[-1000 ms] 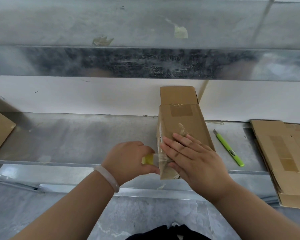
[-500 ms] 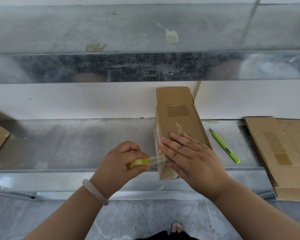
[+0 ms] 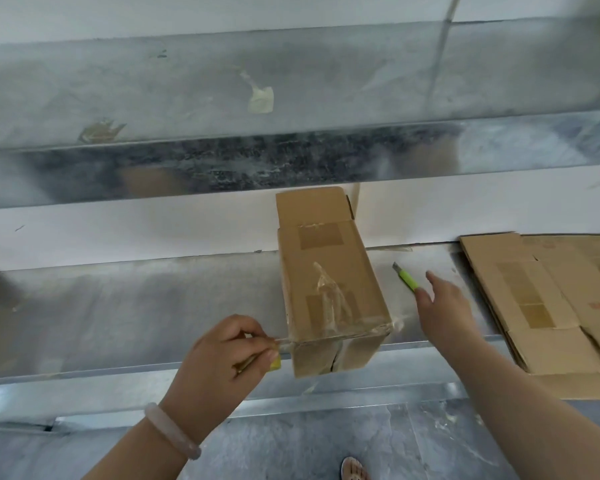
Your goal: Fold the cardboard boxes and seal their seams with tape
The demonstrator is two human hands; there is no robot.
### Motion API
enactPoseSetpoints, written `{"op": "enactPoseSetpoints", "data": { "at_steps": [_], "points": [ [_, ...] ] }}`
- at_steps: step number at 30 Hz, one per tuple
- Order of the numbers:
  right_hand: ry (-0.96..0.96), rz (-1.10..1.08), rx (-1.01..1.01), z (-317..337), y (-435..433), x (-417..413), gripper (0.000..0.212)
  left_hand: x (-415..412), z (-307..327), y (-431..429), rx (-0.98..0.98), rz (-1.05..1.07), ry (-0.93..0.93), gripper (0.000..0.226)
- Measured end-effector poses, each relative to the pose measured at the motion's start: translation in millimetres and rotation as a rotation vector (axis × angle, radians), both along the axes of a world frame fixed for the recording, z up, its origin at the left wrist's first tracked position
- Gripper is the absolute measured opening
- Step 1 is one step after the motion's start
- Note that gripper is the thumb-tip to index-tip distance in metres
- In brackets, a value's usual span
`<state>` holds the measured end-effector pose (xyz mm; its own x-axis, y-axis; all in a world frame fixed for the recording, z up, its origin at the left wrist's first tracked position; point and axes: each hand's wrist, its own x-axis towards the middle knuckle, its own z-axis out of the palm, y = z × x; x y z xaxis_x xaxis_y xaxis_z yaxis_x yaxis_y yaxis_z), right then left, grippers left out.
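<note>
Right hand [image 3: 444, 306] now off box [image 3: 329, 271], fingers [image 3: 434, 283] apart near cutter [image 3: 406, 277]; left hand [image 3: 222, 355] pinches tape roll [image 3: 275, 364]; metal counter [image 3: 136, 306], grey floor [image 3: 326, 438].

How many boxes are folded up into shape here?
1: the folded box stands on the metal shelf, between the left hand and right hand. The flat cardboard stack at the right is unfolded; its count is hidden.
</note>
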<state>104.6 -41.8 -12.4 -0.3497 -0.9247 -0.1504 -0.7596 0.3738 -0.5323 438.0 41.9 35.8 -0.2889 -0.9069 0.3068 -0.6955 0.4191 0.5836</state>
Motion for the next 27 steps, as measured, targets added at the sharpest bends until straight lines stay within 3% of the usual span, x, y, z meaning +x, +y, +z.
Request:
{"op": "enactPoseSetpoints", "data": {
  "at_steps": [4, 6, 9, 12, 16, 21, 25, 27],
  "points": [
    [0.254, 0.021, 0.190, -40.7, -5.3, -9.3, 0.043, 3.5, -1.2, 4.9, 0.014, 0.031, 0.013, 0.024],
    [0.221, -0.038, 0.166, -46.0, -3.3, -8.3, 0.037, 5.4, -0.3, 5.6, 0.012, 0.053, 0.021, 0.027],
    [0.040, -0.098, 0.065, -40.9, 10.0, -2.9, 0.032, 9.0, 2.9, 5.6, 0.010, 0.053, 0.037, 0.025],
    [-0.219, -0.164, -0.217, -11.1, 46.9, 14.5, 0.020, 11.6, 4.5, 5.8, 0.012, 0.063, 0.065, 0.014],
    [-0.531, -0.044, -0.488, 38.0, 119.6, 56.2, 0.015, 10.6, 4.2, 4.7, -0.012, 0.072, 0.050, 0.007],
    [-0.247, 0.407, -0.418, 73.5, 176.6, 109.2, 0.035, 7.9, 5.4, 7.4, 0.007, 0.092, 0.075, 0.010],
    [-0.142, 0.508, -0.316, 70.7, 181.8, 138.0, 0.057, 7.9, 8.4, 10.5, 0.016, 0.095, 0.093, 0.004],
    [-0.143, 0.515, -0.261, 65.9, 182.1, 146.3, 0.059, 8.5, 10.1, 11.1, 0.007, 0.084, 0.086, 0.003]
  ]
}}
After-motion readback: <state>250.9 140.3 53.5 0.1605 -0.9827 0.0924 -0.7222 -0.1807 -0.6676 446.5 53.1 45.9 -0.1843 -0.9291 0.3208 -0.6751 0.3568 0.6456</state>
